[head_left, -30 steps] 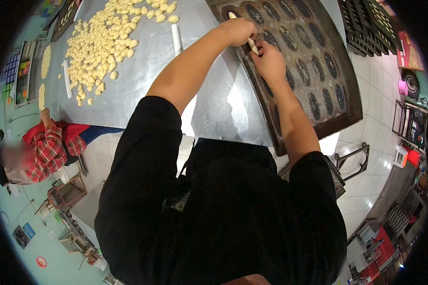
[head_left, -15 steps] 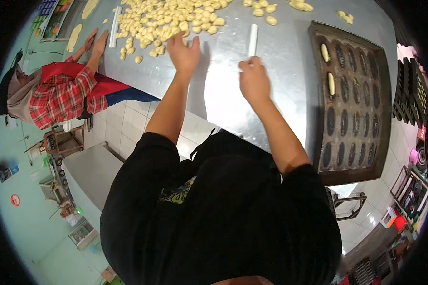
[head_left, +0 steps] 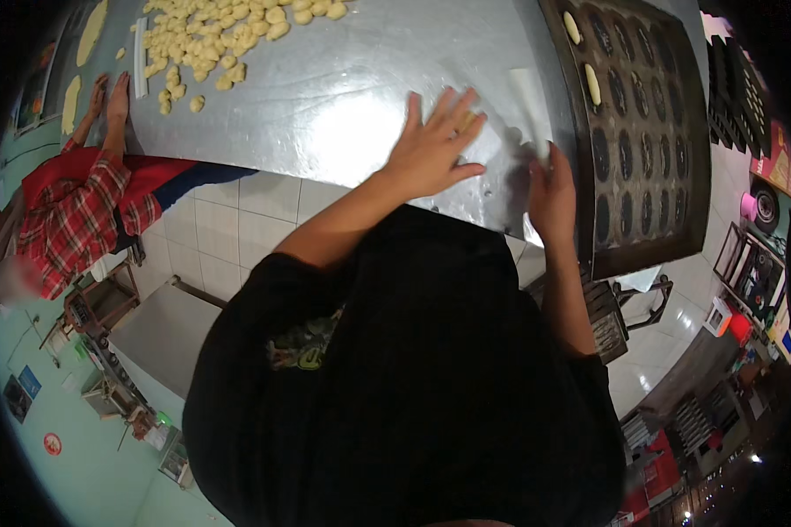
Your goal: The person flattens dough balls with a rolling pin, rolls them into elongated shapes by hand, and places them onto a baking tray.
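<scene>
My right hand (head_left: 552, 195), at the right part of the metal table, is closed round the near end of a white rolling pin (head_left: 527, 98), blurred by motion. My left hand (head_left: 435, 149) lies with fingers spread over the table to its left. A small yellowish bit of dough (head_left: 471, 118) shows between those fingers; most of it is hidden. Many pale yellow dough balls (head_left: 211, 39) are heaped at the far left. To the right, a dark baking tray (head_left: 580, 198) with oval hollows carries two dough rolls, one a finger-shaped roll (head_left: 593, 85) in its left column.
The metal table (head_left: 272, 132) has its near edge close to my body. At far left a co-worker in a red checked shirt (head_left: 66, 198) has both hands on the table, near a second white rod (head_left: 141, 57) and flat dough strips (head_left: 72, 104). Dark stacked trays (head_left: 736, 92) stand beyond the baking tray.
My left hand has left the dough heap and come right and nearer, fingers spread. My right hand has moved right and nearer with the rolling pin. The whole view has shifted.
</scene>
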### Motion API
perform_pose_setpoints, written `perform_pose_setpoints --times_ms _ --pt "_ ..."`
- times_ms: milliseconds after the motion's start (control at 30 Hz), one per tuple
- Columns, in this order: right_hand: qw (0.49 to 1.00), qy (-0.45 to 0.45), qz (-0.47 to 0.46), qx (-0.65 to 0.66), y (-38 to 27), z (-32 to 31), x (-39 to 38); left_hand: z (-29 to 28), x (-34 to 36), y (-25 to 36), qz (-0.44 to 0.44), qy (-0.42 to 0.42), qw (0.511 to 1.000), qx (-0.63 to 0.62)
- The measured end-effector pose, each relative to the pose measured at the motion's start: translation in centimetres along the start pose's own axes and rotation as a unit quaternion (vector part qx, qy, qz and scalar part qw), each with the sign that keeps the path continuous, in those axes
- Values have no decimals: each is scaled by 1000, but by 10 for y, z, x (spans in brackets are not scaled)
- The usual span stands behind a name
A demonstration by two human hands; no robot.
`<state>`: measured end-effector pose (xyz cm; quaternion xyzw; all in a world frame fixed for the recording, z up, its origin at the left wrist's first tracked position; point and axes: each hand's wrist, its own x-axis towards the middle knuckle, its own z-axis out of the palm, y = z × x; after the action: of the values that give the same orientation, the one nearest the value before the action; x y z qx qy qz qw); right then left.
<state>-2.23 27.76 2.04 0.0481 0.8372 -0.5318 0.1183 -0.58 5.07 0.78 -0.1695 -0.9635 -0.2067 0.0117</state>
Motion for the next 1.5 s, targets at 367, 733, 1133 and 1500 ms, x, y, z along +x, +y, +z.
perform_pose_setpoints --times_ms 367,733,1133,1500 --pt "860 -45 -262 -435 -9 70 52 2 19 -42 -7 44 996 72" --pt "861 36 -297 -411 9 70 -4 11 -41 5 -92 51 994 18" --pt "903 0 -319 -290 19 75 8 9 4 -39 -23 -2 1000 15" --pt "895 21 -343 -284 -10 67 45 7 29 -53 79 93 991 -54"
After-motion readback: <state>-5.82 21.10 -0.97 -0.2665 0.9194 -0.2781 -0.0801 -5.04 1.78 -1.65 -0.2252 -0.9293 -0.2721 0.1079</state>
